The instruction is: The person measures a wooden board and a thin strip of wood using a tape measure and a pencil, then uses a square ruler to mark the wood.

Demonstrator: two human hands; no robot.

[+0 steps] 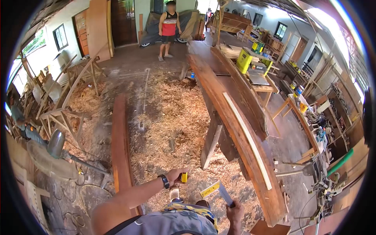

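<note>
My left hand (177, 175), with a dark watch on its wrist, is closed around a small yellow tape measure (184, 178). In my right hand (235, 212) is a carpenter's square (224, 192) with one yellow arm and one grey arm. The hand grips the grey arm's end, and the yellow arm points left. To the right of that hand lies a long, thick wooden beam (239, 135), raised on supports. A thin pale wooden strip (247, 141) rests along its top. Both hands are apart from the beam.
Wood shavings (172, 129) cover the floor. A reddish plank (120, 145) lies at left, near a standing fan (56, 143). A yellow-green planer (250, 64) stands behind the beam. Tools crowd the right bench (303, 117). A person (169, 29) stands at the back; another is at far left.
</note>
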